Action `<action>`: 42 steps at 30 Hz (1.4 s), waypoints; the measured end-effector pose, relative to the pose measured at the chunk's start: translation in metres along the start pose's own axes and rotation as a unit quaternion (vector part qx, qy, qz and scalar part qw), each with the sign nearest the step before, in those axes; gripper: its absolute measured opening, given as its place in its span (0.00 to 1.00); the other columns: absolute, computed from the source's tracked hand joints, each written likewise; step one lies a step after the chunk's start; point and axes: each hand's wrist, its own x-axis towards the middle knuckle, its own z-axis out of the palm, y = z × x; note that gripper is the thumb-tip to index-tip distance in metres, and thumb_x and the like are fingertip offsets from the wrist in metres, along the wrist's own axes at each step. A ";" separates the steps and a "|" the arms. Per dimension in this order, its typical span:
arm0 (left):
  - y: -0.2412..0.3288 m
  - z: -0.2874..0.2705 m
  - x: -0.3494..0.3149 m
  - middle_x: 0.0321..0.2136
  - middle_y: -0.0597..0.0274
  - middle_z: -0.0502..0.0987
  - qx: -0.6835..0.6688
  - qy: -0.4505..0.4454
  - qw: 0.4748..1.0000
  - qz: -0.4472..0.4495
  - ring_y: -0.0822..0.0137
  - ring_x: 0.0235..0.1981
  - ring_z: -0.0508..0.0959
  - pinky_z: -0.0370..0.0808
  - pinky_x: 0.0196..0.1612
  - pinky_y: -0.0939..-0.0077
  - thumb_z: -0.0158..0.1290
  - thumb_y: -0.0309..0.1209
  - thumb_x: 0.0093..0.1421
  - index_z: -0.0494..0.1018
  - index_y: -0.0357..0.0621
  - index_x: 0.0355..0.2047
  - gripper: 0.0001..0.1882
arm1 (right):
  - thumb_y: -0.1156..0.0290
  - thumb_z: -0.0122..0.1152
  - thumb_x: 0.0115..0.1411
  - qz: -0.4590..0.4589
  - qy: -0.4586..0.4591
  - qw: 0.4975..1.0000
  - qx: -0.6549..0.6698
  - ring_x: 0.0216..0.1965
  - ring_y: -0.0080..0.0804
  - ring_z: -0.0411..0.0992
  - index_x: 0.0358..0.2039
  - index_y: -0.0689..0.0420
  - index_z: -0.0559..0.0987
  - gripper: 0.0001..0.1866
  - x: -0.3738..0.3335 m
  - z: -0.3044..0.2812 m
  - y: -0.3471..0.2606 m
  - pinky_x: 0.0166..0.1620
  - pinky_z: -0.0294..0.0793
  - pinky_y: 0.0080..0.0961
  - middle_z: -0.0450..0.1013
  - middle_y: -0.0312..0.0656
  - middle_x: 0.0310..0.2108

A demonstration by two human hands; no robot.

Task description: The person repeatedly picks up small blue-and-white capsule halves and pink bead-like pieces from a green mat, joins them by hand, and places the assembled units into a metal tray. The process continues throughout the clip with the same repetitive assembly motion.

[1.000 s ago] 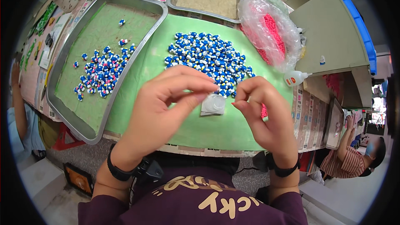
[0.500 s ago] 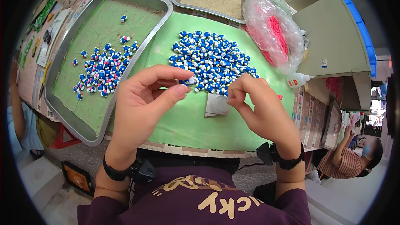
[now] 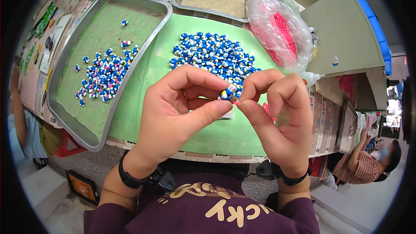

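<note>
**Blue-and-white figurine meets a tiny pink piece at the fingertips**

Blue, white and a speck of pink sit between both hands, raised above the green mat [image 3: 143,86]. The left hand [image 3: 173,112] pinches a small blue-and-white figurine [image 3: 226,93] between thumb and forefinger, pressed firmly together. The right hand [image 3: 277,117] holds a tiny pink piece [image 3: 237,102] nipped at the tips of its thumb and forefinger, just beside the figurine's lower edge, touching or nearly so; which, I cannot tell.

Judging by this, the step in hand is fitting the pink part onto the figurine. The next move seems to call for a fine, steady push with the part well aligned, since both pieces are very small and could slip.

Behind the hands a loose heap of figurines [image 3: 216,58] lies on the mat. To the left, a metal tray [image 3: 65,99] holds a second cluster [image 3: 102,78]. A clear bag of pink parts [image 3: 279,34] rests at the right, with a small white glue bottle [image 3: 310,78] beside it.
</note>
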 end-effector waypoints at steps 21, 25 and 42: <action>0.003 -0.017 -0.003 0.34 0.56 0.78 0.279 -0.022 0.937 0.210 0.69 0.36 0.78 0.76 0.37 0.79 0.61 0.12 0.51 0.77 0.36 0.34 0.11 | 0.82 0.68 0.52 0.087 0.015 0.996 -0.010 0.34 0.24 0.65 0.28 0.56 0.63 0.19 -0.008 -0.013 0.006 0.38 0.67 0.21 0.65 0.37 0.31; 0.012 -0.053 -0.010 0.34 0.59 0.77 0.403 0.163 0.864 0.253 0.73 0.33 0.77 0.75 0.35 0.84 0.59 0.13 0.52 0.76 0.36 0.33 0.10 | 0.85 0.64 0.52 0.151 0.037 0.980 -0.124 0.30 0.27 0.67 0.27 0.57 0.65 0.15 -0.031 -0.053 0.014 0.36 0.69 0.25 0.66 0.37 0.28; -0.012 -0.038 0.009 0.36 0.60 0.74 0.565 0.001 0.821 0.084 0.66 0.31 0.76 0.73 0.31 0.74 0.59 0.20 0.53 0.75 0.40 0.38 0.12 | 0.81 0.51 0.51 0.070 -0.215 0.872 -0.434 0.33 0.39 0.67 0.26 0.55 0.68 0.06 -0.061 -0.049 0.039 0.44 0.63 0.34 0.67 0.40 0.26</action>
